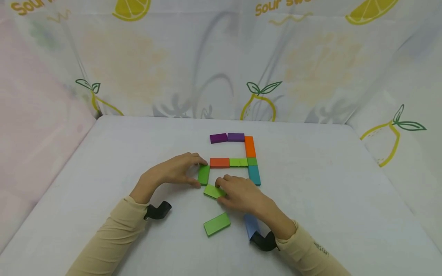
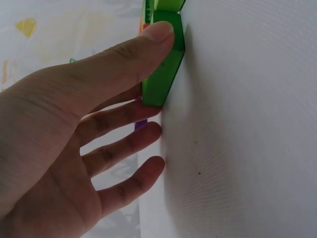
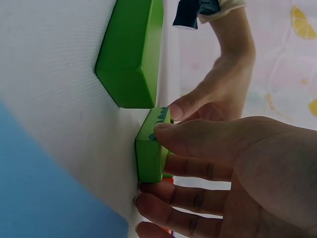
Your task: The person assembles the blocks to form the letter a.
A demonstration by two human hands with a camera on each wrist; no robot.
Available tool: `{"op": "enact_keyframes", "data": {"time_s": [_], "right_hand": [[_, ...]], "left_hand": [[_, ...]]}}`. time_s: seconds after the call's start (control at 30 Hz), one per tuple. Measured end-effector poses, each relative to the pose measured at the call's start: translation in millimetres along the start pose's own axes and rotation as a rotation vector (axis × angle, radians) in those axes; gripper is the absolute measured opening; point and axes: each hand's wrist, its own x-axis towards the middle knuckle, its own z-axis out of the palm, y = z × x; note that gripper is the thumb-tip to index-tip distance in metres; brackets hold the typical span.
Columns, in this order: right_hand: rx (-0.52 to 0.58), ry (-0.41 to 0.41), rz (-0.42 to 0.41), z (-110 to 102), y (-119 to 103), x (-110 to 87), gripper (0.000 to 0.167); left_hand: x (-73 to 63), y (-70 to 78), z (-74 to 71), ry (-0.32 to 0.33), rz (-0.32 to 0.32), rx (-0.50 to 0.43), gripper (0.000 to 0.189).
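Observation:
A green block [image 1: 203, 175] lies flat at the left end of an orange-red block [image 1: 219, 163]. My left hand [image 1: 176, 169] pinches it lengthwise, thumb at the near end and a finger at the far end. In the left wrist view the thumb presses on the green block [image 2: 163, 74], the other fingers spread beyond it. My right hand [image 1: 243, 193] pinches a light green block [image 1: 212, 191] by its right end, tilted just below the green one. The right wrist view shows a wavy pattern on the long edge of this light green block [image 3: 151, 153].
Two purple blocks [image 1: 236, 137], an orange block [image 1: 250, 147], a lime block [image 1: 238, 163], a small green block [image 1: 252, 161] and a teal block [image 1: 254, 175] form the joined shape. Nearer lie a loose green block [image 1: 216, 224] and a blue block [image 1: 251, 225], partly behind the right wrist camera.

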Motion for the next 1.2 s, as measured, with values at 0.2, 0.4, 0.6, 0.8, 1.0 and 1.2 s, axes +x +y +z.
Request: {"op": "enact_keyframes", "data": {"time_s": [0.2,0.4,0.6,0.8,1.0,1.2], "right_hand": [[0.000,-0.011,0.008,-0.8,1.5,-0.5,0.031],[-0.002,-0.017,0.008,0.9,2.8,-0.5,0.031],[0.003,-0.026,0.003,1.6,3.2,-0.5,0.031],[0.007,-0.015,-0.002,0.6,3.2,0.0,0.031],[0.001,-0.023,0.002,0.0,2.7,1.0,0.031],[0.007,-0.032,0.007,-0.6,2.3,1.1,0.032]], "left_hand": [[1.3,1.2,-0.7,0.001,0.003,-0.001,0.061],[1.8,1.3,0.2,-0.001,0.000,-0.003,0.061],[1.4,1.5,1.1,-0.006,0.000,-0.005,0.061],[1.2,-0.2,1.6,0.005,0.004,-0.001,0.060],[0.5,0.5,0.0,0.002,-0.007,-0.003,0.061],[0.4,0.7,-1.6,-0.006,0.001,-0.010,0.062]]}}
